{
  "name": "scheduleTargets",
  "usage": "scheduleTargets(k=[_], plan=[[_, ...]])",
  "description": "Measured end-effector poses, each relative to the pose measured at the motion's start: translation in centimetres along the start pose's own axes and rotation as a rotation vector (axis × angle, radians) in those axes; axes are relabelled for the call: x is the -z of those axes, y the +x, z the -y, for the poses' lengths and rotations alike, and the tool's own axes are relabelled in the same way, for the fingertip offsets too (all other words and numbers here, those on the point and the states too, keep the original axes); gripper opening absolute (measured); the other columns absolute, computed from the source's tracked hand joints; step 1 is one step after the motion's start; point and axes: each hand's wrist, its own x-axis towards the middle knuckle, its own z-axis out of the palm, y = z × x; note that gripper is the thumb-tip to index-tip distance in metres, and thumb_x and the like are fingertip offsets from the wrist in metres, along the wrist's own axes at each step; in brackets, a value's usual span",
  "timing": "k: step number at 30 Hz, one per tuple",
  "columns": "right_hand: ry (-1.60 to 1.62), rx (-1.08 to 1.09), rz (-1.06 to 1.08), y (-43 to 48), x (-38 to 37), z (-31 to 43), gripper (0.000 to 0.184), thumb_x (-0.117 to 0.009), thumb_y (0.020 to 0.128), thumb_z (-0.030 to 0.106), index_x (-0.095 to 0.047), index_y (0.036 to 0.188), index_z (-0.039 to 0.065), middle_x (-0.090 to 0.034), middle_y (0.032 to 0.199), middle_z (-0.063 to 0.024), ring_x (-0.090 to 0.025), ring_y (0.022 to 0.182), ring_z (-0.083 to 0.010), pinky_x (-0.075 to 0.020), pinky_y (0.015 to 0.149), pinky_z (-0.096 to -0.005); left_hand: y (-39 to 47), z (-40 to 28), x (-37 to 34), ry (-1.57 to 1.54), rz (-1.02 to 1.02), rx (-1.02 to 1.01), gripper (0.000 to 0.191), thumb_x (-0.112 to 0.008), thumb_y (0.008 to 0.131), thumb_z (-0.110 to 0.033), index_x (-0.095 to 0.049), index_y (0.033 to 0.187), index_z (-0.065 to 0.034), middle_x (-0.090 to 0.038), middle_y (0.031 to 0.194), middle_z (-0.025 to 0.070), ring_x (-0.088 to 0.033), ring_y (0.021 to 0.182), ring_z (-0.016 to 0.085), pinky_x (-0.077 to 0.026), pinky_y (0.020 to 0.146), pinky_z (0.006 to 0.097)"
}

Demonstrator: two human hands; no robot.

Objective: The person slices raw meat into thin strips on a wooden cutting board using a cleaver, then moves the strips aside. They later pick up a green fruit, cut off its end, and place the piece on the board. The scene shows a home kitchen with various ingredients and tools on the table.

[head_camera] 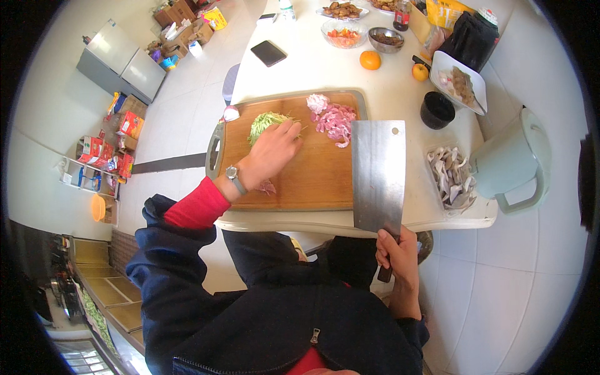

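My right hand [401, 253] grips the dark handle of a broad cleaver [378, 173]. The blade points away from me, upright over the board's right edge and the table. Shredded green vegetable [263, 123] lies in a heap on a wooden cutting board [323, 183], and my left hand [276, 145] rests over its near side. The fingertips are partly hidden, so whether they pinch any shreds is unclear. Sliced raw meat [336, 123] and a paler pink clump [318, 103] sit at the board's far right. A meat scrap [267, 187] shows beside my left wrist.
Right of the board are a tray of sliced mushrooms [451, 180], a black cup [437, 110], a pale green kettle [508, 154] and a white dish with a fork [459, 84]. Farther back are an orange [370, 60], a glass bowl [344, 33] and a phone [268, 53].
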Motion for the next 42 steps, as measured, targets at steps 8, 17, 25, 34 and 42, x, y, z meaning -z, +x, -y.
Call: scheduleTargets(k=[8,17,25,34,42], plan=[[0.007,-0.032,-0.034,-0.1,0.3,-0.5,0.016,-0.059,0.098,0.013,-0.054,0.088,0.001,-0.048,0.059,-0.0008,-0.044,0.041,-0.0081,-0.034,0.037,-0.0235,-0.9,0.3,1.2,-0.266,0.015,0.157,0.01,-0.069,0.072,-0.008,-0.064,0.081,-0.0057,-0.055,0.093,0.0089,-0.057,0.094,0.027,-0.049,0.079,0.0381],[0.039,-0.041,-0.024,0.6,0.0,-1.3,0.016,-0.058,0.098,0.012,-0.053,0.088,0.001,-0.048,0.059,-0.0016,-0.043,0.04,-0.0083,-0.0344,0.037,-0.024,-5.4,0.6,0.7,-0.822,-0.246,0.746,0.013,-0.074,0.079,-0.003,-0.07,0.091,-0.0053,-0.059,0.087,0.0059,-0.057,0.082,0.019,-0.047,0.074,0.0311],[0.017,-0.054,-0.006,0.8,-0.6,-1.5,0.017,-0.06,0.097,0.013,-0.053,0.089,0.0,-0.048,0.059,-0.0017,-0.043,0.04,-0.008,-0.0344,0.037,-0.0238,-5.7,0.0,0.0,-0.663,-0.316,0.871,0.015,-0.076,0.08,-0.007,-0.071,0.095,-0.0058,-0.061,0.085,0.0047,-0.053,0.077,0.015,-0.045,0.071,0.0296],[0.016,-0.074,-0.028,0.4,-0.7,-1.8,0.017,-0.06,0.097,0.014,-0.055,0.093,0.0,-0.047,0.059,-0.001,-0.043,0.04,-0.008,-0.0343,0.036,-0.024,-5.0,0.3,0.2,-0.453,-0.411,0.835,0.015,-0.078,0.078,-0.007,-0.069,0.09,-0.0049,-0.058,0.086,0.0079,-0.054,0.078,0.021,-0.045,0.07,0.0322],[0.019,-0.076,-0.022,0.5,-0.8,-2.1,0.016,-0.06,0.097,0.015,-0.055,0.094,-0.001,-0.047,0.058,-0.0011,-0.043,0.04,-0.0078,-0.0339,0.036,-0.0238,-4.8,1.5,0.5,-0.476,-0.425,0.844,0.013,-0.077,0.079,-0.006,-0.069,0.089,-0.0042,-0.055,0.082,0.0058,-0.052,0.079,0.019,-0.045,0.072,0.0304]])
